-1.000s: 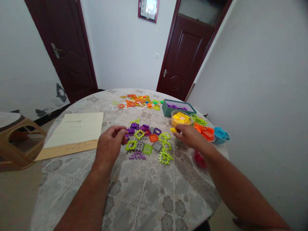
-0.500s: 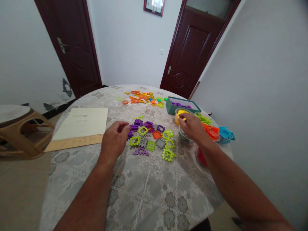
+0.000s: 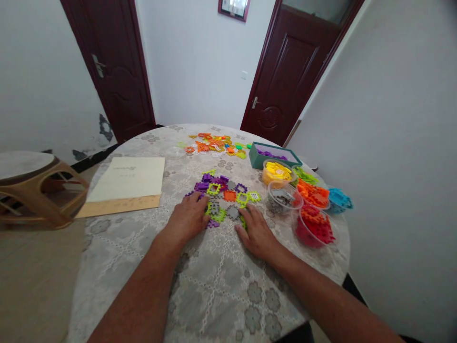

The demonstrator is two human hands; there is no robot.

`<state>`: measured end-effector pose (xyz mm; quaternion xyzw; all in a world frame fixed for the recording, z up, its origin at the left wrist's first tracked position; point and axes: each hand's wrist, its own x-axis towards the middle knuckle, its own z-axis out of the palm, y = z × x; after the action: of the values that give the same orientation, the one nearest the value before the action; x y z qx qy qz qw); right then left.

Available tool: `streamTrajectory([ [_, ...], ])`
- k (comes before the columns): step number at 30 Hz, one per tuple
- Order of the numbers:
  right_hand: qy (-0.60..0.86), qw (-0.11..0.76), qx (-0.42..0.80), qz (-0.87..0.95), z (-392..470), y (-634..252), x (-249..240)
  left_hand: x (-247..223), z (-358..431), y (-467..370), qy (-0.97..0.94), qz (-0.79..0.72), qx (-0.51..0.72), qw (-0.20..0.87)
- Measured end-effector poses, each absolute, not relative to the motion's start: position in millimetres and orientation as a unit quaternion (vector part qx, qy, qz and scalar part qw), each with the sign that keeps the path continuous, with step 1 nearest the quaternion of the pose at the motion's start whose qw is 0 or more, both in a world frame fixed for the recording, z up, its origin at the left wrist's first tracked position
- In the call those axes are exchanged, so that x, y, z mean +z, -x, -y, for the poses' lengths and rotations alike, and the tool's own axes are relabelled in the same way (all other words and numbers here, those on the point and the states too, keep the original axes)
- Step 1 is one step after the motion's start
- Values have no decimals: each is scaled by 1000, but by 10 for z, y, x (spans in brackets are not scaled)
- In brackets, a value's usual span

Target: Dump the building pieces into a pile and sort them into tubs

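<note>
My left hand (image 3: 189,214) lies palm down on the left side of a spread of plastic building pieces, fingers stretched out over purple and lime-green ones. On the right side of the spread, my right hand (image 3: 257,233) rests with thumb and fingers apart, partly covering lime-green pieces. Between the hands I see a grey square piece (image 3: 233,212) with notched edges. Behind it are an orange square piece (image 3: 230,196) and a lime-green frame piece (image 3: 243,199). Purple pieces (image 3: 202,186) cluster just beyond my left fingers. What lies under my palms is hidden.
To the right stand tubs of yellow (image 3: 278,171), grey (image 3: 283,197), orange (image 3: 313,193), red (image 3: 317,226) and blue pieces (image 3: 339,199). A green box (image 3: 257,159) holds purple pieces. Loose orange pieces (image 3: 210,144) lie at the back; paper (image 3: 128,177) lies left.
My right hand has left the yellow tub and come down toward me onto the lime-green pieces. My left hand has moved right and flattened onto the spread.
</note>
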<state>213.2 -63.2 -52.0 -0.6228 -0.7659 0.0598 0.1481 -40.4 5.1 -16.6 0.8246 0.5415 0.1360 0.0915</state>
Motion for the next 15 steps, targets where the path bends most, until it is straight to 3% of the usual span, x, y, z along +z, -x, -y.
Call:
streamTrajectory([
  [5,532,257,168,789,438,-2158,-480,-84,-10,413,-834,-521,143,114],
  [9,539,329,195,751,299,-2283,-319,-65,-8,434,-839,-508,149,127],
  [12,577,299,152,745,375,-2384,-204,-70,-12,424,-842,-497,157,139],
  [15,586,210,127,772,542,-2433,-152,-80,-13,374,-840,-499,160,138],
])
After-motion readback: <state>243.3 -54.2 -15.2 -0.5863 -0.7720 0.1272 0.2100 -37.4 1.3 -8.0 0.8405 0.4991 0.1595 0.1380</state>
